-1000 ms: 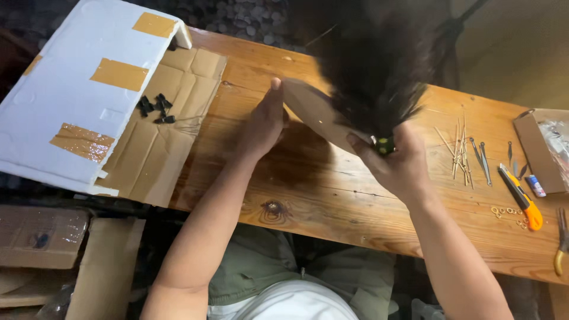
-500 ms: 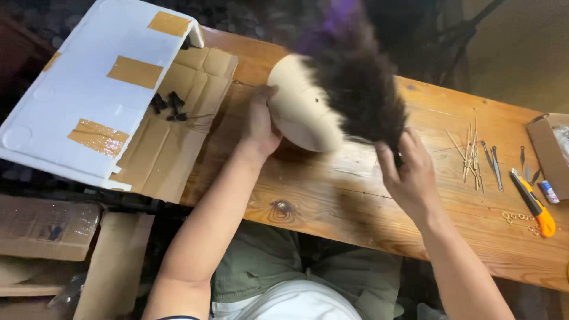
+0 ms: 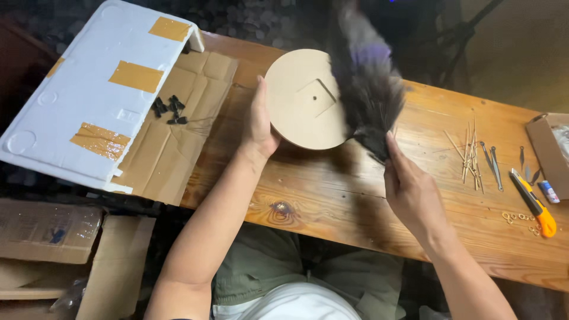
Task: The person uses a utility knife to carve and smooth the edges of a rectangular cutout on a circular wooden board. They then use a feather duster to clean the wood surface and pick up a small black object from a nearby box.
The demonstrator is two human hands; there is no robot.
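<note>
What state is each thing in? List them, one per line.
left hand: gripping the disc's edge
right hand: fingers on the feathers' lower end
round disc: tilted up, flat face showing
dark feathers: fluffed, against the disc
utility knife: lying flat
foam lid: lying taped

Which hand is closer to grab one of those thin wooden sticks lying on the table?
Right. The right hand is only touching the dark feathers, and the wooden sticks lie just beyond it on that side. The left hand grips the round disc's far edge, so it seems busy.
</note>
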